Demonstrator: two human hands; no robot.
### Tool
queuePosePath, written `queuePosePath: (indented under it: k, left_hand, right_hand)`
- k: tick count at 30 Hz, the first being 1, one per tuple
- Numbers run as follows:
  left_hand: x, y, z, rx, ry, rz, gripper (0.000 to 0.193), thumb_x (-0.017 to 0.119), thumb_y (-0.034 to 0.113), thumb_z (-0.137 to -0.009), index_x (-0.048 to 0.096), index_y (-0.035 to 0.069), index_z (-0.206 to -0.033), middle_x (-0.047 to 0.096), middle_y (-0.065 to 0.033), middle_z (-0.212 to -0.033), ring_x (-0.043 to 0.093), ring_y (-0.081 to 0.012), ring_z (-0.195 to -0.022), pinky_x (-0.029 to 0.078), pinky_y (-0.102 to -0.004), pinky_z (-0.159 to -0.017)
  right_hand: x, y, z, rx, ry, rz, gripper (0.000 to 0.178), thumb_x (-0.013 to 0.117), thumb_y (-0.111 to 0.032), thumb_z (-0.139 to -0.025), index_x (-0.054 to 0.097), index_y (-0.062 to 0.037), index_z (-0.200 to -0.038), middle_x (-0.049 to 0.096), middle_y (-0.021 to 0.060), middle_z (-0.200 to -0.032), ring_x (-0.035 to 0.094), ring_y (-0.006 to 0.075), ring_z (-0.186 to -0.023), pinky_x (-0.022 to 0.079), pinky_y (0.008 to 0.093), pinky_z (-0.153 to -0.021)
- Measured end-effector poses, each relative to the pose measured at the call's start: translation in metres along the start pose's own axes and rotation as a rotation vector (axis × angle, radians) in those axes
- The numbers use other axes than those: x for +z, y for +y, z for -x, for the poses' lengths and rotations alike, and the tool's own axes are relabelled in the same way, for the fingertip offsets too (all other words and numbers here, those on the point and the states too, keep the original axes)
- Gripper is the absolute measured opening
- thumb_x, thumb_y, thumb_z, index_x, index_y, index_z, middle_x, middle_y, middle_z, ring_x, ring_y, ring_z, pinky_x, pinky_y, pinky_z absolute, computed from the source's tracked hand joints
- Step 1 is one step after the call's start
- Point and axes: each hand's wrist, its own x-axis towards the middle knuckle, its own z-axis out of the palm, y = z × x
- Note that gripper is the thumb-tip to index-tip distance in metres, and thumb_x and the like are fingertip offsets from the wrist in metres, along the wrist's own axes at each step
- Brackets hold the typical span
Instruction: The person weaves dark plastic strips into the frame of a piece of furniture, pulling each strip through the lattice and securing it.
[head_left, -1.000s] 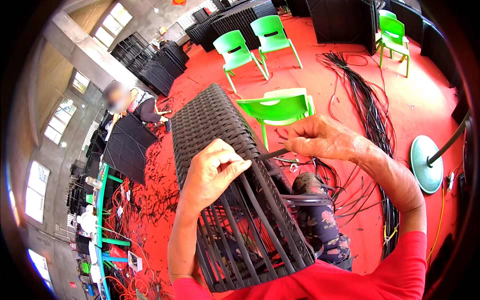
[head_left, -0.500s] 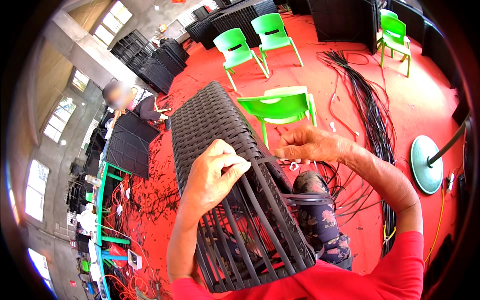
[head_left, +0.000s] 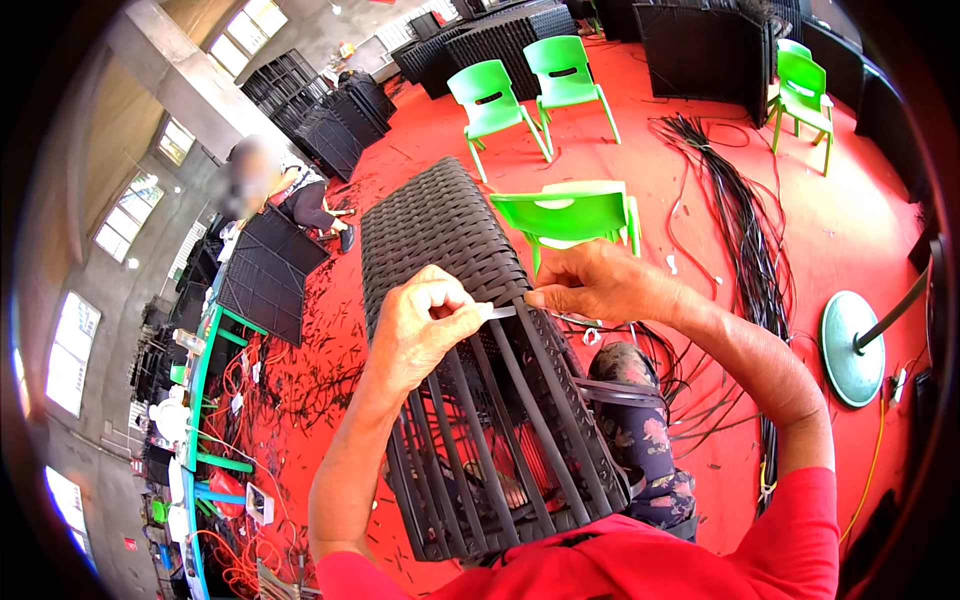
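A dark woven rattan-style piece (head_left: 430,225) stands in front of me, its far part closely woven and its near part bare lengthwise strands (head_left: 520,375). At the edge of the weave, my left hand (head_left: 425,325) pinches a flat weaving strip (head_left: 503,312), which shines pale in the light. Just to the right, my right hand (head_left: 605,285) has thumb and forefinger pressed together at the outer strand, where the strip runs. Its exact grip is partly hidden by the fingers. More dark strips (head_left: 625,392) lie across my right thigh.
Green chairs (head_left: 565,215) stand ahead on the red floor (head_left: 640,150). A long bundle of dark strips (head_left: 735,220) lies to the right, near a round stand base (head_left: 852,348). Another person (head_left: 300,195) sits at far left beside a dark panel (head_left: 275,275). Strip scraps litter the left floor.
My right hand has moved left, close to my left hand. The strip between them now shows as a short, bright piece. The view has shifted slightly.
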Motion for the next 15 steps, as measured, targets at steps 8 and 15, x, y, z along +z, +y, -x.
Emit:
queuePosePath:
  k: [8, 15]
  left_hand:
    - [-0.024, -0.020, 0.031, 0.048, 0.147, 0.216, 0.015, 0.067, 0.012, -0.073, 0.060, 0.001, -0.066, 0.048, 0.0013, -0.074, 0.044, -0.0058, -0.068, 0.034, -0.0199, -0.059]
    - [-0.010, -0.016, 0.040, 0.147, 0.125, -0.004, 0.016, 0.067, 0.016, -0.073, 0.065, 0.001, -0.081, 0.053, -0.0049, -0.091, 0.049, -0.0143, -0.089, 0.038, -0.0269, -0.079]
  right_hand:
    - [0.016, -0.040, -0.024, -0.116, -0.038, 0.051, 0.020, 0.056, -0.022, -0.083, 0.060, -0.0032, -0.088, 0.060, 0.0100, -0.072, 0.057, 0.0214, -0.065, 0.044, 0.0336, -0.061]
    - [0.003, -0.049, -0.028, 0.168, -0.262, -0.172, 0.027, 0.056, -0.032, -0.077, 0.061, -0.0054, -0.074, 0.054, 0.0030, -0.062, 0.051, 0.0135, -0.060, 0.040, 0.0293, -0.055]
